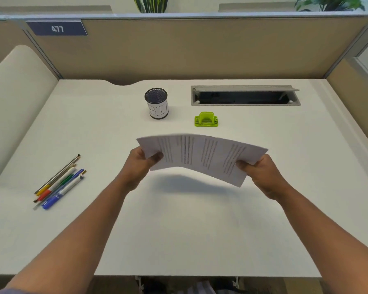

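A sheaf of printed paper [202, 155] is held in the air above the white desk [179, 230], in front of the person and well clear of the surface, as is shown by the shadow cast beneath it. Its long axis is laid across the view from left to right, tilted so that the right end is carried lower and nearer than the left. The sheets are bowed upward in the middle. The lines of print are seen running across the short way, so the text is turned sideways to the viewer.

The left short edge is pinched by the left hand [141, 164], thumb curled on top and fingers hidden beneath. The right short edge is gripped likewise by the right hand [261, 175], thumb pressed on the upper face.

Beyond the paper, a green hole punch [206, 119] is set on the desk, and a mesh cup [156, 103] labelled in handwriting is stood to its left. A cluster of pens [60, 183] is laid at the left of the desk, pointing diagonally.
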`<state>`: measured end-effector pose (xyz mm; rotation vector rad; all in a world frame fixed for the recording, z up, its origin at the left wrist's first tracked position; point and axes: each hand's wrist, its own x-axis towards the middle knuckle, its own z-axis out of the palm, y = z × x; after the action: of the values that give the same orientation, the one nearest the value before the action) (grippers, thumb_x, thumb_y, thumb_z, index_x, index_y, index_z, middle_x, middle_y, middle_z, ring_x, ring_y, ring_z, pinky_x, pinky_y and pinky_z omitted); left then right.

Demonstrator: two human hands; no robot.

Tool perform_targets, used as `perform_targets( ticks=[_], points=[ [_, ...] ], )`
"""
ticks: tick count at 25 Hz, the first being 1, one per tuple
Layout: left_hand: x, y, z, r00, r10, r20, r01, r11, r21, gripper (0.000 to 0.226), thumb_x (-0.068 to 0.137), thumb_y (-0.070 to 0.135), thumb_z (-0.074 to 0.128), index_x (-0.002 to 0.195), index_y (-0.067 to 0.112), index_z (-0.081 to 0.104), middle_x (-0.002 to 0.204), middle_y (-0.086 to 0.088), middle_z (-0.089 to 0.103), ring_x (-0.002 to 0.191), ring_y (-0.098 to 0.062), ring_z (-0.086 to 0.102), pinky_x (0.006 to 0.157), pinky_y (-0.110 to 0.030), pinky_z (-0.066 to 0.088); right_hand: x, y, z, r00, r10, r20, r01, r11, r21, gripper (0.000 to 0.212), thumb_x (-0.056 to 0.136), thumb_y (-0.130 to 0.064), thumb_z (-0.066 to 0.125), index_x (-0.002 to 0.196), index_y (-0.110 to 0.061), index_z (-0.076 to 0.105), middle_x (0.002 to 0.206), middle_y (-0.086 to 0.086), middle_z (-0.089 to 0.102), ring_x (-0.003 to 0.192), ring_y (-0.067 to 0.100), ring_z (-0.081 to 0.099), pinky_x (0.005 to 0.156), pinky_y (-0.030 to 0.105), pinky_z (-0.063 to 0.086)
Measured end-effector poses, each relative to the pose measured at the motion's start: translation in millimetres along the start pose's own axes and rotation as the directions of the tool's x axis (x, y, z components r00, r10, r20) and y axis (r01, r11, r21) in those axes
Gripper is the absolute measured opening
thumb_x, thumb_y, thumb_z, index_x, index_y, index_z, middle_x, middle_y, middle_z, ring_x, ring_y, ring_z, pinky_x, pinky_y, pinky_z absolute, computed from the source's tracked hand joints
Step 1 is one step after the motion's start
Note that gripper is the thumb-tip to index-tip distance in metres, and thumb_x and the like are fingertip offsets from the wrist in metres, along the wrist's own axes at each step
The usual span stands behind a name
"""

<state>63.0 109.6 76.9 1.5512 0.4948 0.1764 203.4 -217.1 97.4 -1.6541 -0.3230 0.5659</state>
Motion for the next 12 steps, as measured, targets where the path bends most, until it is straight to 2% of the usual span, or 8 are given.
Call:
perform_targets(
  ticks=[2, 5, 8, 12],
  points=[
    [-6.3, -8.3, 11.8, 0.998, -0.010, -0.054, 0.008, 0.999, -0.045, 0.020, 0.093, 0.013, 0.070, 0.109, 0.025, 0.074, 0.111, 0.000, 0.078, 0.105, -0.025, 0.072, 0.094, -0.043, 0.056, -2.5, 5.5, 5.7, 0.997, -0.009, -0.071, 0.008, 1.000, -0.016, 0.029, 0.096, -0.002, 0.062, 0.097, -0.029, 0.075, 0.097, -0.010, 0.078, 0.095, 0.012, 0.072, 0.084, 0.031, 0.059],
    [-13.8, -18.5, 30.1, 0.985, 0.023, -0.173, -0.029, 0.999, -0.032, 0.019, 0.097, 0.013, 0.066, 0.103, 0.028, 0.074, 0.102, 0.010, 0.079, 0.097, -0.014, 0.074, 0.083, -0.029, 0.058, -7.7, 12.4, 16.2, 0.989, -0.034, -0.143, 0.026, 0.998, -0.056, 0.039, 0.098, -0.007, 0.061, 0.091, -0.042, 0.077, 0.093, -0.021, 0.077, 0.088, 0.002, 0.072, 0.076, 0.021, 0.059],
    [-19.0, -30.7, 42.1, 0.969, 0.042, -0.245, -0.037, 0.999, 0.026, 0.017, 0.098, 0.015, 0.064, 0.101, 0.030, 0.073, 0.096, 0.016, 0.078, 0.090, -0.004, 0.073, 0.074, -0.018, 0.056, -13.6, 23.7, 25.2, 0.983, -0.045, -0.181, 0.026, 0.994, -0.106, 0.043, 0.099, -0.010, 0.060, 0.091, -0.051, 0.075, 0.089, -0.024, 0.076, 0.084, 0.000, 0.070, 0.076, 0.026, 0.057],
    [-23.9, -40.3, 48.4, 0.954, 0.018, -0.301, 0.000, 0.998, 0.062, 0.020, 0.098, 0.013, 0.062, 0.100, 0.031, 0.072, 0.093, 0.020, 0.076, 0.088, 0.002, 0.070, 0.072, -0.014, 0.051, -19.1, 35.8, 30.5, 0.977, -0.024, -0.213, -0.009, 0.988, -0.153, 0.034, 0.098, -0.014, 0.060, 0.089, -0.045, 0.071, 0.088, -0.018, 0.074, 0.090, 0.016, 0.070, 0.076, 0.031, 0.054]
  ],
)
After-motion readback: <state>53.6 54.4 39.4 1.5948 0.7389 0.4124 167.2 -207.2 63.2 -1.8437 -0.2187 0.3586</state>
